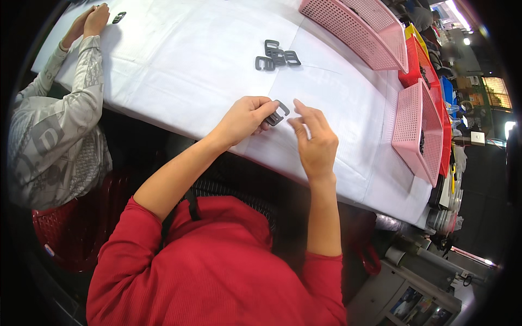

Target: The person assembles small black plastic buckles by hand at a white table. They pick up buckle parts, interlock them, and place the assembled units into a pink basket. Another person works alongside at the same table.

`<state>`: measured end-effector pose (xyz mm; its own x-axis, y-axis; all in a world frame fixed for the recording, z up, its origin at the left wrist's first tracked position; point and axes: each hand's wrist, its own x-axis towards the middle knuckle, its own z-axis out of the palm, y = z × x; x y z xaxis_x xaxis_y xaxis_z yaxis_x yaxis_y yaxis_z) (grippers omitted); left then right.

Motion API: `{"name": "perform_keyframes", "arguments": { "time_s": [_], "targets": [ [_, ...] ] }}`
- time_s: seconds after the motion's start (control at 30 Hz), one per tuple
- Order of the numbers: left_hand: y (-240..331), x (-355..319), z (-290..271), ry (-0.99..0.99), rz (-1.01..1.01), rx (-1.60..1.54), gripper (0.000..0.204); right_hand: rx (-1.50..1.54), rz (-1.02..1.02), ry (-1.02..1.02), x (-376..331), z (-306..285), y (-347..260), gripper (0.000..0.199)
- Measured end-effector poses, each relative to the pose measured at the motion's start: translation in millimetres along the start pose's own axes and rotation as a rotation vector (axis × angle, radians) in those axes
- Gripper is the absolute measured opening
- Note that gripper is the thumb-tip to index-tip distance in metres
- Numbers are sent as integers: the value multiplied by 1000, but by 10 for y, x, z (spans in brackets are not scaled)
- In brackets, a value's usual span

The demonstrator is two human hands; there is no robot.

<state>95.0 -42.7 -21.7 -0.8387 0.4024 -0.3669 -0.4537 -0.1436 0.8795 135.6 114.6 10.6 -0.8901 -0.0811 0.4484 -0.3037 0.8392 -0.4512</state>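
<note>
My left hand (249, 118) pinches a dark strap buckle (282, 110) over the white-covered table, near its front edge. The buckle has a slotted frame with a gap on one side; its lower part is hidden by my fingers. Just to the right, my right hand (315, 136) is raised with its fingers apart and nothing in them. Its fingertips are close to the buckle but not touching it. Farther back on the cloth lies a small pile of similar dark buckles (265, 63), several of them overlapping.
On the right stand a large pink perforated basket (353, 35) and a smaller pink basket (416, 125), with red bins (421, 60) behind them. A co-worker in a grey patterned sleeve (87, 81) sits at the left, with another dark buckle (119, 17) beside their hands.
</note>
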Motion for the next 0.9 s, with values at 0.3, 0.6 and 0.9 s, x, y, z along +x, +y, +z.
{"name": "perform_keyframes", "arguments": {
  "time_s": [0.3,0.6,0.9],
  "targets": [
    [-99,119,-153,-173,-163,-391,21,-239,-491,37,75,218,103,25],
    [-115,133,-91,-111,-85,-372,21,-319,-354,-65,120,351,92,23],
    [-183,128,-115,-89,-84,-448,24,-292,-488,158,165,378,90,14]
  ]
}}
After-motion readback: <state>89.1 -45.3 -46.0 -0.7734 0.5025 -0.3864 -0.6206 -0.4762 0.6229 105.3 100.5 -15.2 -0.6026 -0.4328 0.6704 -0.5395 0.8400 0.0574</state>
